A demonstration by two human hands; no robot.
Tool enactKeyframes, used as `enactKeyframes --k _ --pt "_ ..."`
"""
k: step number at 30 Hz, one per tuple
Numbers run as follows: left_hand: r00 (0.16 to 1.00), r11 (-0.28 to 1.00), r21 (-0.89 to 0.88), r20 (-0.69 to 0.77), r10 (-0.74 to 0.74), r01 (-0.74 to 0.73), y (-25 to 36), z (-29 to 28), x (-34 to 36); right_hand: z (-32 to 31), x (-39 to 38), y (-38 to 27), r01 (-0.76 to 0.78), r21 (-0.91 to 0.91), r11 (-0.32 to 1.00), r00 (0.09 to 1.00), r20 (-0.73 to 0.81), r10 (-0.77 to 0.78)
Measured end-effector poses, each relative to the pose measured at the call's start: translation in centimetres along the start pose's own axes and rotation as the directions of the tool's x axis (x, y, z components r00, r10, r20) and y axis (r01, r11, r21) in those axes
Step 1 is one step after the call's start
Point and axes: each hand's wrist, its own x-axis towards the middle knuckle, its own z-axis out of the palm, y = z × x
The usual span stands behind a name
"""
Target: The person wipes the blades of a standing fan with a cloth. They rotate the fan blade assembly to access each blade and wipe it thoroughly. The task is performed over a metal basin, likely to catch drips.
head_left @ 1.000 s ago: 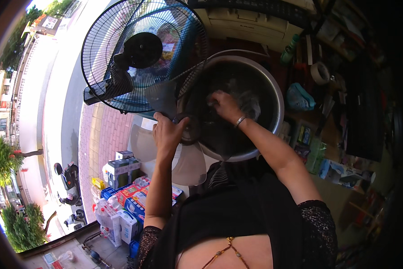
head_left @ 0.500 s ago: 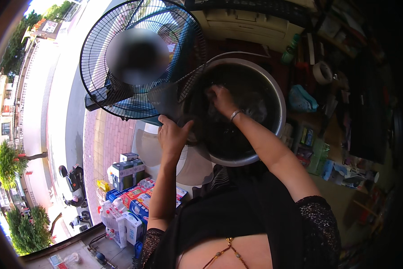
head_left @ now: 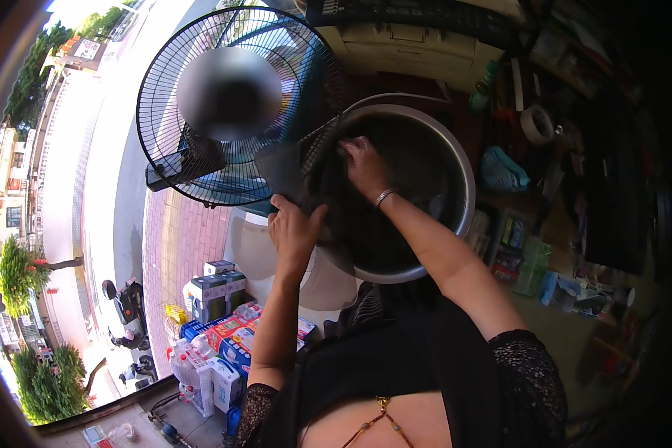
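My left hand (head_left: 295,231) grips a fan blade assembly (head_left: 328,272) of translucent grey plastic, near its dark hub, over the left side of a wide metal basin (head_left: 466,190) of dark liquid. My right hand (head_left: 362,164), with a silver bracelet at the wrist, is inside the basin at its upper left, fingers pinched beside the upper blade; what they hold is too blurred to make out. Just above and left stands a round black wire fan guard (head_left: 153,97) with the fan's body, its centre blurred.
Boxes and bottle packs (head_left: 227,336) lie at lower left, beside an opening onto a paved street with parked scooters (head_left: 127,313). A cream appliance (head_left: 403,45) stands behind the basin. A tape roll (head_left: 537,123), blue pouch (head_left: 504,168) and assorted clutter crowd the right.
My right hand has moved up and left within the basin, closer to the upper blade. My left hand and the blades have shifted slightly right and down in the picture.
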Motion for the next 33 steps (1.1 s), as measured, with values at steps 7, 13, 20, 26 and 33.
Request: enactKeyframes --k 7,13,20,26,33 --pt "0.998 0.999 0.003 -0.043 0.046 -0.046 -0.1 0.5 -0.3 0.1 1.1 0.6 0.006 -0.043 0.999 0.997 0.082 -0.002" --pt "0.990 0.999 -0.010 -0.138 0.040 -0.042 0.7 0.7 -0.7 1.1 0.2 2.2 -0.082 -0.133 0.988 0.972 0.210 0.109" --pt "0.996 0.999 -0.023 -0.071 -0.049 0.048 0.8 0.6 -0.4 -0.9 -0.6 1.2 -0.130 -0.366 0.922 0.889 0.368 0.271" --pt "0.991 0.999 -0.016 -0.121 -0.052 0.051 1.1 0.8 -0.6 -3.4 -0.4 -0.2 -0.147 -0.474 0.868 0.790 0.471 0.392" --pt "0.993 0.993 -0.033 -0.026 -0.116 0.115 1.0 0.5 -0.3 -4.0 -1.5 -0.7 -0.074 -0.537 0.840 0.795 0.476 0.375"
